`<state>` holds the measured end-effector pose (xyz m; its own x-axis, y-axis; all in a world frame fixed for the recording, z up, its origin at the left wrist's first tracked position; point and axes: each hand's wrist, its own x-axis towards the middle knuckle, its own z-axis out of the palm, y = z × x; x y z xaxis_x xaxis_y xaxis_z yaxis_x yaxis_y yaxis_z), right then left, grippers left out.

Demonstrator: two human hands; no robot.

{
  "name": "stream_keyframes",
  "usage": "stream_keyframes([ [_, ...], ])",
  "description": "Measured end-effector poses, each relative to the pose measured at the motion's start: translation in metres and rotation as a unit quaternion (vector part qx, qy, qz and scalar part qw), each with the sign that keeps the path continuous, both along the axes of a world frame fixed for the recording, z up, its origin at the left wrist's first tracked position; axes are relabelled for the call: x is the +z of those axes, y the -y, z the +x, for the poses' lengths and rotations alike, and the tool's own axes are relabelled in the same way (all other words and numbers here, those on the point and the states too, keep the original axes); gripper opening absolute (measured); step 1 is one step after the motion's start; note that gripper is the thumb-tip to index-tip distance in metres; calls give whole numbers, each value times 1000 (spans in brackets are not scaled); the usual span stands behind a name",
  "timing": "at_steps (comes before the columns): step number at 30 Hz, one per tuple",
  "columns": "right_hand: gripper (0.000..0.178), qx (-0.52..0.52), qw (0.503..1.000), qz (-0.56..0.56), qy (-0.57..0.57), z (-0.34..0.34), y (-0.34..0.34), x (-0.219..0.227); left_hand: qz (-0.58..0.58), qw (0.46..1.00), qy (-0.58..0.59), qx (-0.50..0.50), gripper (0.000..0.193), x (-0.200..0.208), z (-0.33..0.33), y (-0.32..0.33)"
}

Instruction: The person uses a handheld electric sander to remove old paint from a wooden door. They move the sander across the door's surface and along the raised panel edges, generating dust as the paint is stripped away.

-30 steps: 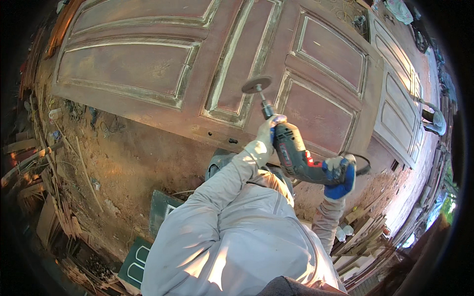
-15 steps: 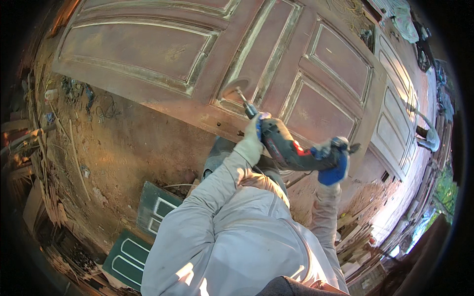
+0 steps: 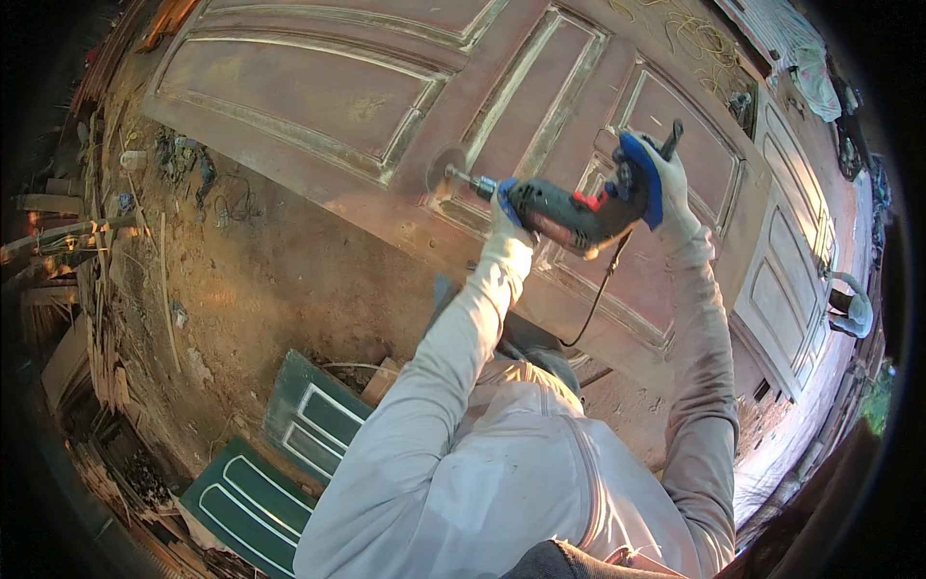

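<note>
Both my gloved hands hold a dark electric drill (image 3: 555,214) with red parts and a trailing cord. My left hand (image 3: 511,217) is wrapped around its front, just behind the metal chuck. The fingers of my right hand (image 3: 661,183) close around the rear handle, higher up and farther right. On the drill's tip a round sanding disc (image 3: 447,169), blurred as if spinning, meets the large brown panelled door (image 3: 405,193) near the lower end of a narrow panel. Pale, worn strips run along the door's mouldings.
Two dark green panels with white lines (image 3: 256,507) lie at lower left. Wood scraps (image 3: 82,367) are piled along the left edge. Another panelled door (image 3: 772,261) lies at right, with a person (image 3: 851,307) bent beside it. Tangled cord (image 3: 699,43) lies at the far side.
My right hand has swung the drill's rear up and away from me. The disc has shifted slightly left on the door, and the cord now hangs in view.
</note>
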<state>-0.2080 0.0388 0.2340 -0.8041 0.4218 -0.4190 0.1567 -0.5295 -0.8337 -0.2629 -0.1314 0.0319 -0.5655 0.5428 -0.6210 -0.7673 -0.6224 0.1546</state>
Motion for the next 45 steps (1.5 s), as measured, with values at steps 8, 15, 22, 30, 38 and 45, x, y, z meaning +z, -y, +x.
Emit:
stream_keyframes([
  [8, 16, -9, 1000, -17, 7, 19, -2, -19, 18, 998, -52, -1, 23, 3, 15, 11],
  [15, 19, -109, 994, -4, -8, 27, -20, -44, -40, 999, 3, -11, 17, -10, -14, -23],
  [22, 13, -88, 994, -69, 5, 43, -14, -43, -28, 996, 75, -49, 14, -12, 10, 9],
  [30, 15, -156, 987, -26, 10, 28, 0, -31, -94, 991, 62, -67, 17, -3, -25, -11],
  [38, 14, -166, 981, -53, 80, 42, 16, -30, -59, 983, 146, -96, 23, 0, 11, 33],
  [45, 17, -150, 988, -29, 37, 42, 11, -26, -34, 992, 79, -95, 21, 0, -5, 11],
])
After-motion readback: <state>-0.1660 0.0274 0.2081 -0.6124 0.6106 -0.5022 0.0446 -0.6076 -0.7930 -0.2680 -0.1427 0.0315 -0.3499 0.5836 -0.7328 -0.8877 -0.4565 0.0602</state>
